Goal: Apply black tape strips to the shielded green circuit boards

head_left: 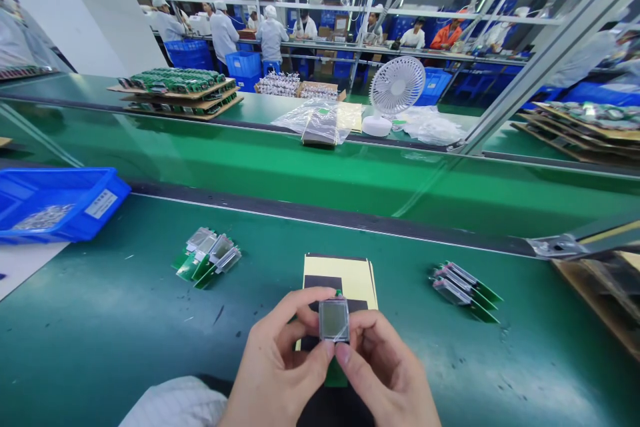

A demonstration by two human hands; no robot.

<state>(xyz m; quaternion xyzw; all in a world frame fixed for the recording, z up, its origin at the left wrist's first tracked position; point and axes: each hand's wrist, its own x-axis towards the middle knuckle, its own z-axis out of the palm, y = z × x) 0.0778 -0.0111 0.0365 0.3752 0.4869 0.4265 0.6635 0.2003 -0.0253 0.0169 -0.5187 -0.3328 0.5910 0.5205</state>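
Note:
Between both hands is a small green circuit board with a square grey display (334, 320). My left hand (287, 353) grips its left side, thumb at the lower edge and index finger at the top corner. My right hand (383, 363) pinches the right side, its thumb also at the bottom edge. Part of the green board shows below the thumbs. Under the hands lies a pad of cream and black sheets (364, 273). To the left sits a cluster of display boards (207, 255), and to the right a smaller group of similar boards (465, 290).
A blue bin (107, 180) with small parts stands at the left. Behind a clear green-tinted partition (300, 167) are stacked trays of boards (175, 83), a white fan (397, 87) and plastic bags (433, 125). Cardboard trays (600, 300) lie at the right edge. Several people work farther back.

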